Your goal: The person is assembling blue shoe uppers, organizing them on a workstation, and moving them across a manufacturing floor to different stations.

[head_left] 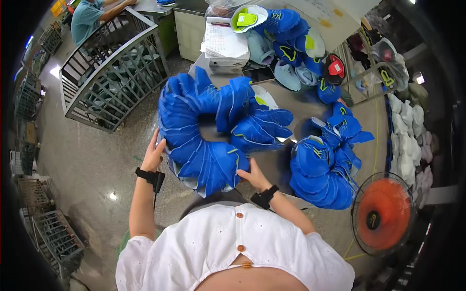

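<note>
Only got the head view here. There's a long, curled row of nested bright-blue fabric shoe uppers [187, 121] at the left side of the grey bench [291, 101], its near end by the white blouse [238, 237]. The left hand [153, 154] is against its outer left side, the right hand [255, 177] at its near right end; fingers partly hidden, so can't tell how tightly either grips. Another blue bundle [323, 167] sits toward the bench's right edge, near an orange-bladed fan [383, 213].
</note>
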Motion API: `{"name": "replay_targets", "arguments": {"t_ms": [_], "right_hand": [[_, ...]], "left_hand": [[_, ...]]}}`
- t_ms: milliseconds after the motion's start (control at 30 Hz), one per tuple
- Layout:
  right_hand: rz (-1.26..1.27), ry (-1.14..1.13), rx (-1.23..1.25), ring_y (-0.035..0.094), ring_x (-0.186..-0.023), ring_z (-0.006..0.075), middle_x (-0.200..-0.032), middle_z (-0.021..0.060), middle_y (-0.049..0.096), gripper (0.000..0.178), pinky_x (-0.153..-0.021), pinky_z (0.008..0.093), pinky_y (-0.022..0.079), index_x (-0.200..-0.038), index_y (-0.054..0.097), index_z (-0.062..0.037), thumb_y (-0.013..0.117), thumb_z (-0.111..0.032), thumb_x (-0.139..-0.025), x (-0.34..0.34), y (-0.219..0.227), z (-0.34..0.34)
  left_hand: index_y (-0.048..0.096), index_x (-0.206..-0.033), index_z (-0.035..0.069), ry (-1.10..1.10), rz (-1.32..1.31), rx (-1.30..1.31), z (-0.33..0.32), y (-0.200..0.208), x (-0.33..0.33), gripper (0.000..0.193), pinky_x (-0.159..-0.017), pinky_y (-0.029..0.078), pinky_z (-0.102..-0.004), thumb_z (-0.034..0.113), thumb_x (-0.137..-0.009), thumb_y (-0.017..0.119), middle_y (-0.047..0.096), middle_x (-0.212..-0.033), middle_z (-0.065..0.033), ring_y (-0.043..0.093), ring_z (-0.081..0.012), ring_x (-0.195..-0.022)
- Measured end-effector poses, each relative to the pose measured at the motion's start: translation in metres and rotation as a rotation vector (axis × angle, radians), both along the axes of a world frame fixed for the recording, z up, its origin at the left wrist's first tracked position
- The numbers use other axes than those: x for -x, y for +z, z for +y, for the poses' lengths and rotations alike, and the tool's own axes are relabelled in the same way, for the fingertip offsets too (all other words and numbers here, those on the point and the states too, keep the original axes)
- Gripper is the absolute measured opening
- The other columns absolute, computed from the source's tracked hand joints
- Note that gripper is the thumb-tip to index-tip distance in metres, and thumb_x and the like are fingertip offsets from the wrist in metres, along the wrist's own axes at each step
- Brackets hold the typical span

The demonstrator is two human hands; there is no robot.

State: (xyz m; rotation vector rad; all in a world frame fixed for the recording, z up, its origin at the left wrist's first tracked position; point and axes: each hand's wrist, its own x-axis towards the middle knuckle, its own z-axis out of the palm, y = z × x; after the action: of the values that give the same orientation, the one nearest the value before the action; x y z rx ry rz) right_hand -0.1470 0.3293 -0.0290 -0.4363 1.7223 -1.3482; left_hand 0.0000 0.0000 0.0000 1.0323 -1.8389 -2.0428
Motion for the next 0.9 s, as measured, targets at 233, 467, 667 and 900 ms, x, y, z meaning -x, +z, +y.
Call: {"name": "replay_targets", "arguments": {"t_ms": [233, 467, 667, 900], "right_hand": [[0.516, -0.125, -0.192, 0.046, -0.106, 0.0345, -0.122, 0.0213, 0.04, 0.07, -0.09, 0.039, 0.038, -0.123, 0.032, 0.0014, 0.07, -0.023, -0.069, -0.013, 0.027, 0.008], [1.45, 0.671, -0.16, 0.019, -0.127, 0.0407, -0.139, 0.0149, 0.02, 0.07, -0.094, 0.0544, 0.029, -0.128, 0.038, -0.0254, 0.066, -0.016, -0.064, 0.008, 0.075, -0.042], [1.67, 0.693, -0.001, 0.036, -0.111, 0.0477, -0.121, 0.0167, 0.042, 0.05, -0.068, 0.0549, 0.045, -0.115, 0.051, -0.0242, 0.061, -0.017, -0.067, 0.004, 0.054, -0.094], [0.986, 0.463, -0.004, 0.055, -0.093, 0.025, -0.1, 0.0071, 0.056, 0.051, -0.079, 0.0335, 0.046, -0.104, 0.056, -0.0141, 0.069, -0.012, -0.055, 0.069, 0.124, -0.131]], "left_hand": [[0.033, -0.131, 0.004, 0.075, 0.275, -0.409, -0.014, -0.025, 0.006, 0.053, -0.047, 0.038, -0.0184, 0.033, -0.088, 0.045, 0.054, -0.111, -0.0106, 0.054, -0.011, -0.082], [0.047, -0.113, -0.001, -0.029, -0.298, -0.185, 0.034, -0.081, -0.07, 0.035, -0.044, 0.035, -0.0206, 0.017, -0.083, 0.044, 0.063, -0.094, -0.0107, 0.061, -0.0156, -0.076], [0.051, -0.107, 0.003, -0.238, -0.252, -0.521, 0.115, -0.081, -0.036, 0.028, -0.04, 0.028, -0.0188, 0.011, -0.08, 0.045, 0.063, -0.098, -0.0106, 0.048, -0.0068, -0.053], [0.042, -0.123, 0.0, -0.101, 0.258, -0.494, 0.1, -0.034, -0.025, 0.04, -0.039, 0.03, -0.0127, 0.009, -0.084, 0.046, 0.056, -0.111, -0.0124, 0.059, -0.012, -0.069]]}}
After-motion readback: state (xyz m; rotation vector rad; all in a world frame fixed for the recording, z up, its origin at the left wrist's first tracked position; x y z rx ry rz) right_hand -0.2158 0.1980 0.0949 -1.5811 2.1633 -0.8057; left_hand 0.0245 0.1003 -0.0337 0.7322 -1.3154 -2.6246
